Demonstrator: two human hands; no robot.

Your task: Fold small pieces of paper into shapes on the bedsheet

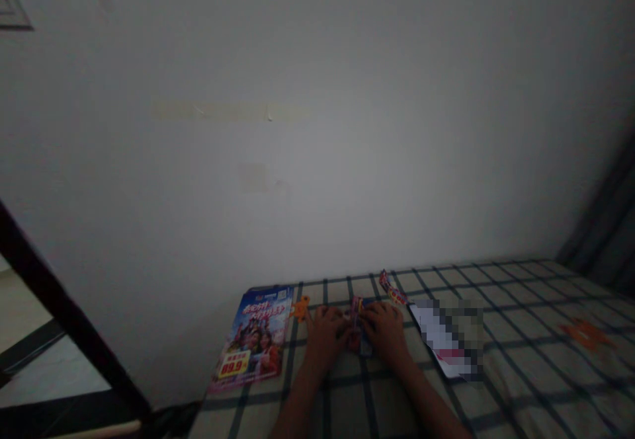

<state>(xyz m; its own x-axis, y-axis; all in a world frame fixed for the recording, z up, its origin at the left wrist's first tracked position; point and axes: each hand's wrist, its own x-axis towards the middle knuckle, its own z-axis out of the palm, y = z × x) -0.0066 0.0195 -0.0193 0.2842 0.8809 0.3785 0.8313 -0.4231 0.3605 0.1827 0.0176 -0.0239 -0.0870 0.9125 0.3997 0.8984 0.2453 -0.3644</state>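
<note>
A small piece of printed, colourful paper (354, 341), seemingly folded, lies on the checked cloth between my hands. My left hand (325, 334) has its fingers bent onto the paper's left side. From the right, my right hand (385, 328) presses its curled fingers on the same paper. Part of the paper is hidden under the fingertips, and the dim light blurs its details. Just beyond my right hand, a narrow printed strip (393, 290) lies curled on the cloth.
Glossy printed flyers (258, 336) lie stacked on the left of the checked cloth (342, 406). A white flat item (434, 333), partly pixelated, rests to the right. A plain wall (347, 161) rises behind. A dark bar (64, 307) slants at far left.
</note>
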